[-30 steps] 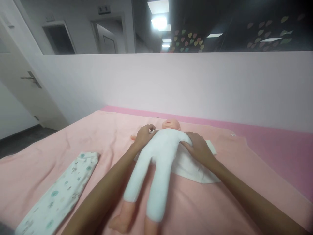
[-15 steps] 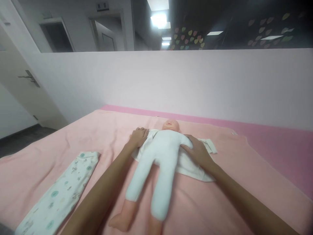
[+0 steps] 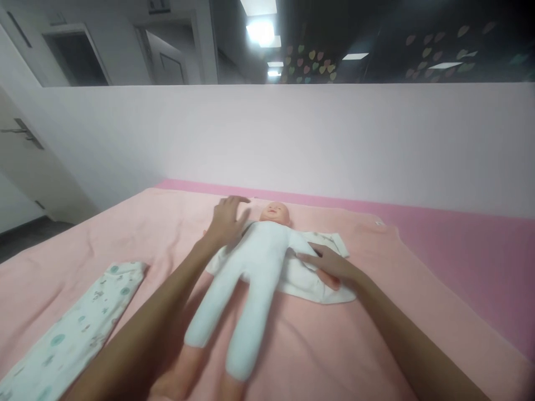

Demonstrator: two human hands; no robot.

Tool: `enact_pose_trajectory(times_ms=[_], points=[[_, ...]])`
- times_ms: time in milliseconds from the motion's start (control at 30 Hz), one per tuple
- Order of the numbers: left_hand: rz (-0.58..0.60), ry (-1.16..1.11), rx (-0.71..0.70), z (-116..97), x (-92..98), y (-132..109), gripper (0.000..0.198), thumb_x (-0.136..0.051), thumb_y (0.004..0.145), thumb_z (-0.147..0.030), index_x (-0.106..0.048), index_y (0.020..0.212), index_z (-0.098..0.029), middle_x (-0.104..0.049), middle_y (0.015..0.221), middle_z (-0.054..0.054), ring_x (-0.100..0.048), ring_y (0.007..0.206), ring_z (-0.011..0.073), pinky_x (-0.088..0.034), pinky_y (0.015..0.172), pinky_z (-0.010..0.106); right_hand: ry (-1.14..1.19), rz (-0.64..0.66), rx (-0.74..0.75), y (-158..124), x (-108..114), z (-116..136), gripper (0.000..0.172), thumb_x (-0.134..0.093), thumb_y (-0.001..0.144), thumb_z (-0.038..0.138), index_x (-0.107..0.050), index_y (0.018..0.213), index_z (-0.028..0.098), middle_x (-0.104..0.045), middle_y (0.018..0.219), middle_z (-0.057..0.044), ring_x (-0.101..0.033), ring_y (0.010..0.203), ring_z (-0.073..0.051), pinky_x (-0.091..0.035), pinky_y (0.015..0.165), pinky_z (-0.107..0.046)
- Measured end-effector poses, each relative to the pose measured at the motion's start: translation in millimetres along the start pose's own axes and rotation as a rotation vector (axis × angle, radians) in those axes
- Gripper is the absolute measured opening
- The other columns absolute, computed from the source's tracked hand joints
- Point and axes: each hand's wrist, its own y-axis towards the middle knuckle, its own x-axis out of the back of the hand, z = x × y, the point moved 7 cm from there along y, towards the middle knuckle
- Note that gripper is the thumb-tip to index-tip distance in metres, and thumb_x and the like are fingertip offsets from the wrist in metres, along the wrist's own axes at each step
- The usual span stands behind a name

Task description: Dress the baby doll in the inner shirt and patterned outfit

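Observation:
A baby doll [image 3: 263, 250] with a white cloth body lies on its back, its head at the far end and its bare feet towards me. Beneath its upper body a white baby top [image 3: 307, 284] is spread out. My left hand [image 3: 228, 220] is beside the doll's shoulder, open, with its fingers stretched towards the head. Across the doll's arm on the right lies my right hand [image 3: 328, 260], fingers extended and thumb apart. The doll's hand shows below it on the top.
Folded patterned baby trousers [image 3: 90, 320] lie at the left. A pink blanket [image 3: 334, 351] covers the padded pink surface [image 3: 455, 239]. Behind rises a white wall [image 3: 313, 139] with a dark window above; a door [image 3: 25, 161] is at the left.
My left hand has moved up towards the doll's head and its fingers have spread. My right hand's fingers have loosened, and the doll's hand now shows below it. The view has shifted right.

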Motion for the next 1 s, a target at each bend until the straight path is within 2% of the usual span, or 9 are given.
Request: enact_pose_trajectory(times_ms=[67, 133, 233, 333, 467, 567, 767, 900, 1000], points=[[0.127, -0.005, -0.304, -69.6, -15.6, -2.0, 0.044, -0.053, 0.101, -0.044, -0.056, 0.142, -0.028, -0.063, 0.139, 0.009, -0.056, 0.127, 0.0286, -0.038, 0.112, 0.041, -0.017, 0.012, -0.022, 2.6, -2.5, -3.2, 0.054, -0.059, 0.093, 0.067, -0.076, 0.121, 0.024, -0.081, 0.097, -0.009, -0.073, 0.096, -0.035, -0.056, 0.082, -0.042], [0.330, 0.066, -0.554, -124.8, -52.3, -11.8, 0.054, -0.065, 0.095, -0.041, -0.053, 0.145, -0.029, -0.066, 0.132, 0.009, -0.059, 0.122, 0.0291, -0.040, 0.108, 0.039, -0.028, -0.002, -0.037, 4.0, -1.1, -6.3, 0.054, -0.062, 0.092, 0.066, -0.075, 0.119, 0.021, -0.081, 0.097, -0.010, -0.073, 0.096, -0.034, -0.056, 0.084, -0.042], [0.469, 0.242, -0.647, -154.9, -105.4, -15.9, 0.067, -0.076, 0.088, -0.036, -0.050, 0.148, -0.022, -0.070, 0.121, 0.014, -0.063, 0.111, 0.0319, -0.043, 0.100, 0.042, 0.069, -0.011, -0.044, 3.1, 3.3, -11.1, 0.058, -0.060, 0.093, 0.067, -0.071, 0.126, 0.021, -0.079, 0.112, -0.011, -0.073, 0.104, -0.033, -0.057, 0.089, -0.041], [0.458, 0.348, -0.650, -149.8, -127.5, -9.2, 0.051, -0.067, 0.095, -0.038, -0.054, 0.142, -0.021, -0.071, 0.110, 0.015, -0.064, 0.101, 0.0317, -0.044, 0.089, 0.042, 0.313, -0.022, 0.015, 3.5, 7.7, -14.4, 0.063, -0.044, 0.099, 0.070, -0.068, 0.132, 0.021, -0.078, 0.119, -0.011, -0.073, 0.109, -0.031, -0.059, 0.092, -0.041], [0.348, 0.391, -0.603, -133.1, -116.4, -0.4, 0.037, -0.051, 0.103, -0.031, -0.057, 0.139, -0.024, -0.069, 0.115, 0.017, -0.062, 0.104, 0.0329, -0.043, 0.086, 0.042, 0.544, -0.071, 0.053, 13.4, 13.5, -32.9, 0.061, -0.041, 0.102, 0.061, -0.063, 0.138, 0.017, -0.068, 0.143, -0.014, -0.064, 0.133, -0.030, -0.056, 0.106, -0.042], [0.330, 0.355, -0.526, -126.1, -108.7, 3.9, 0.031, -0.047, 0.101, -0.016, -0.062, 0.128, -0.020, -0.067, 0.116, 0.016, -0.061, 0.106, 0.0313, -0.042, 0.086, 0.041, 0.739, -0.071, 0.025, 24.3, 13.2, -55.6, 0.059, -0.036, 0.104, 0.060, -0.063, 0.137, 0.019, -0.065, 0.147, -0.014, -0.061, 0.138, -0.029, -0.055, 0.109, -0.047], [0.332, 0.396, -0.443, -121.2, -103.9, 10.6, 0.029, -0.049, 0.089, -0.002, -0.064, 0.113, -0.011, -0.066, 0.118, 0.018, -0.060, 0.106, 0.0307, -0.043, 0.087, 0.042, 1.031, -0.122, 0.050, 37.0, 7.7, -73.9, 0.035, -0.067, 0.091, 0.051, -0.074, 0.114, 0.025, -0.073, 0.133, -0.011, -0.065, 0.131, -0.029, -0.049, 0.119, -0.048], [0.316, 0.342, -0.367, -113.7, -91.6, 12.0, 0.027, -0.056, 0.094, -0.022, -0.065, 0.117, -0.012, -0.068, 0.116, 0.018, -0.061, 0.107, 0.0334, -0.042, 0.090, 0.045, 0.898, -0.284, 0.094, 39.1, 6.4, -73.4, 0.027, -0.071, 0.084, 0.033, -0.073, 0.109, 0.025, -0.076, 0.118, -0.008, -0.069, 0.120, -0.028, -0.054, 0.113, -0.048], [0.307, 0.251, -0.318, -110.4, -84.0, 10.9, 0.052, -0.063, 0.092, -0.056, -0.064, 0.128, -0.018, -0.069, 0.112, 0.015, -0.061, 0.105, 0.0360, -0.041, 0.093, 0.048, 0.601, -0.461, 0.130, 34.0, 7.4, -69.0, 0.028, -0.066, 0.079, 0.029, -0.072, 0.106, 0.024, -0.075, 0.113, -0.007, -0.067, 0.116, -0.031, -0.054, 0.107, -0.052]])
